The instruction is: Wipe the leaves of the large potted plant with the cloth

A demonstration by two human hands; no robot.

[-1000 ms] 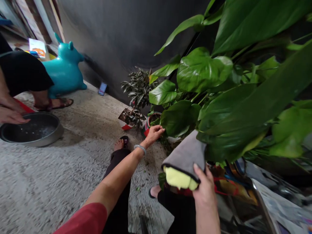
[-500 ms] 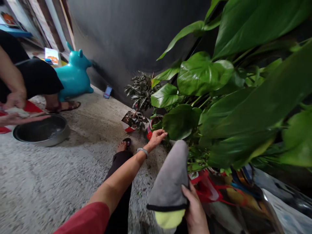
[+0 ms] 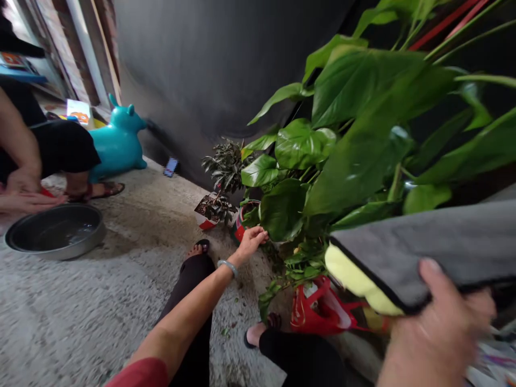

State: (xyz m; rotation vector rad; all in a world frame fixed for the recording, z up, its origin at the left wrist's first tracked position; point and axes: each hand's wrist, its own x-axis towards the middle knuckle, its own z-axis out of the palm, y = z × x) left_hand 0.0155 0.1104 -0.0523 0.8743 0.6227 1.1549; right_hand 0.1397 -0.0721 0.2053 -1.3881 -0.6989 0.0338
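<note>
My left hand, with a bracelet on its wrist, reaches forward, its fingertips pinched at the lower left edge of a broad green leaf. In my right hand is a cleaning cloth, grey on one side and pale yellow on the other, with a black border. Its thumb presses on the grey side; the other fingers are partly hidden and blurred. The folded cloth lies across the lower right, in front of the plant's large leaves.
Small potted plants stand by the dark wall. A red bag sits below the leaves, close to my feet. At left, another person's hands are over a metal basin of water. Behind is a turquoise animal toy.
My right hand has swung the cloth from the middle out to the right, and it now lies sideways. My left hand stays at the leaf's edge. The view has shifted slightly.
</note>
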